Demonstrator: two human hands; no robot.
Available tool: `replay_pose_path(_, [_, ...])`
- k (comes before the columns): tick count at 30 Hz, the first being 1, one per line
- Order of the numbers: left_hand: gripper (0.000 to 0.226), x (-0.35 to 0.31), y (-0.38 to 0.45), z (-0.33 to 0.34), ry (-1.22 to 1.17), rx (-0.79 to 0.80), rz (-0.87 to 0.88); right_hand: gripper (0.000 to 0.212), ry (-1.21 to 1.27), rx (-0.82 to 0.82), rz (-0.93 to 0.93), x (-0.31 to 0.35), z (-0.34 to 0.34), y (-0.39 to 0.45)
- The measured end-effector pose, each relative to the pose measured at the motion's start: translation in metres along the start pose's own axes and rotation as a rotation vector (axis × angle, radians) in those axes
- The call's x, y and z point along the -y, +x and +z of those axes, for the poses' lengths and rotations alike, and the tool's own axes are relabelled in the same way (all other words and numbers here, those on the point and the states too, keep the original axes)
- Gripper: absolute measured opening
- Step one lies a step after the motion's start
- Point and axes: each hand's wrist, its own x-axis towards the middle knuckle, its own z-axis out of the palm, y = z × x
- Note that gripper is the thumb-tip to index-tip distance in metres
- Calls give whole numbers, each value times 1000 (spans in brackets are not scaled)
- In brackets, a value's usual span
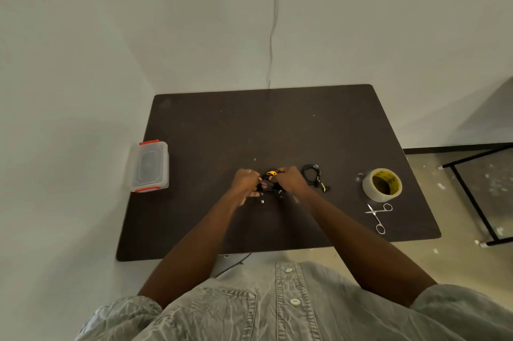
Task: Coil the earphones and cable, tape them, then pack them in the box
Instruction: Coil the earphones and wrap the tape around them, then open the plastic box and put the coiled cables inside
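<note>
A bundle of black cable (268, 184) with a yellow patch on top sits between my two hands over the middle of the dark table (277, 129). My left hand (244, 183) grips its left side and my right hand (288, 180) grips its right side. A small silver plug hangs from the bundle's lower left. A second black coil, the earphones (313, 175), lies on the table just right of my right hand. The clear plastic box (150, 166) with orange latches stands at the table's left edge, lid on.
A roll of clear tape (382, 184) with a yellow core lies at the right of the table. Small metal scissors (379, 217) lie in front of it, near the front right corner. A black metal frame (472, 196) stands on the floor to the right.
</note>
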Motion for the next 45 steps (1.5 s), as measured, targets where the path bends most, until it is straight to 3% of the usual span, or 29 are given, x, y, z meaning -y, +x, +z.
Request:
replay_pose_path(3, [13,2,17,18,23,-110,19,17,37,-1,16,-5,-30,7])
replay_pose_path(6, [29,22,38,16,205,-290,12,20,-148,-103,9,-16,-62,16])
replay_pose_path(10, [21,29,26,11,295,-374,66,15,-128,-172,-21,-25,-85,21])
replay_pose_path(14, [24,36,16,3,420,-414,184,26,-94,-209,-120,-17,-73,21])
replay_pose_path(18, [20,45,5,-28,499,-557,285,24,-189,-126,-232,5,-33,16])
replay_pose_path(21, [17,39,0,-69,406,-833,250,21,-267,-69,-316,21,8,15])
replay_pose_path(24, [64,29,1,-119,-13,-1076,-17,22,-339,-14,-347,35,48,15])
replay_pose_path(26, [90,29,9,-153,-401,-1033,-181,23,-360,21,-336,45,69,12])
replay_pose_path(29, [90,38,21,-194,-718,-915,-266,24,-366,50,-330,54,92,11])
replay_pose_path(32, [65,51,34,-208,-593,-929,-254,23,-339,43,-300,54,104,12])
replay_pose_path(36, [57,61,40,-194,-373,-884,14,18,-236,-25,-209,51,103,15])
replay_pose_path(38, [51,63,41,-178,-160,-736,122,17,-160,-102,-191,48,98,13])
replay_pose_path(41, [46,61,36,-155,-8,-346,209,37,-22,-196,-170,36,89,4])
replay_pose_path(43, [44,65,35,-143,64,-163,190,29,-47,-202,-144,19,80,-2])
replay_pose_path(45, [40,69,36,-136,80,-129,179,16,-63,-233,-118,-1,69,-8])
